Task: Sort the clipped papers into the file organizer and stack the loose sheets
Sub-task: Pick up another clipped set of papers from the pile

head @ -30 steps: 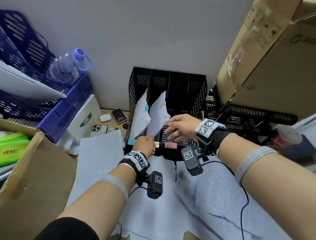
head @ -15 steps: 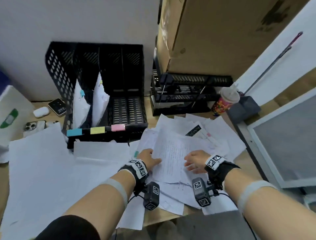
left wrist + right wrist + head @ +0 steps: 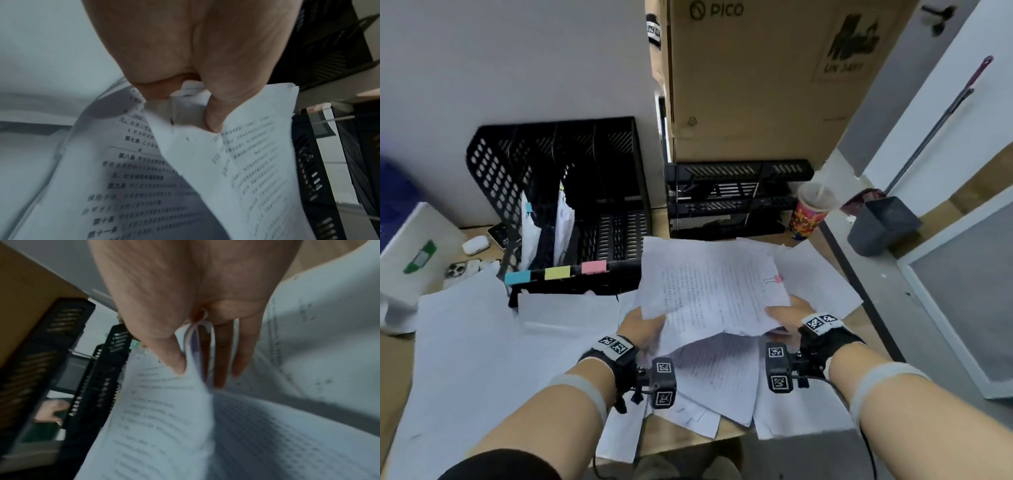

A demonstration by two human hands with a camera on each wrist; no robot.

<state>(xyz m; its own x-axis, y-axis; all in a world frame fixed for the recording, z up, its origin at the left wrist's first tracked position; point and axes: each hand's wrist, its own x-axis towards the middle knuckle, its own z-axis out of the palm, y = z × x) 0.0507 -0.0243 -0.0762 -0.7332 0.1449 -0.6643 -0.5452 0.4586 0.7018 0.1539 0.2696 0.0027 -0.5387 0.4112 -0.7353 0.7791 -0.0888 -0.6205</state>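
— What's that bundle of printed sheets made of?

— Thin white paper, matt, creased where the left hand pinches its corner; the pink clip on its edge at three o'clock looks like painted metal.

— And the file organizer?

— Black perforated plastic or coated mesh, I can't tell which, with a dull sheen; matt paper labels in blue, yellow and pink along its front.

— Behind it?

— A cardboard box, brown and rough, at twelve o'clock. The desk edge shows pale smooth wood grain. The cup at two o'clock is glossy printed paper.
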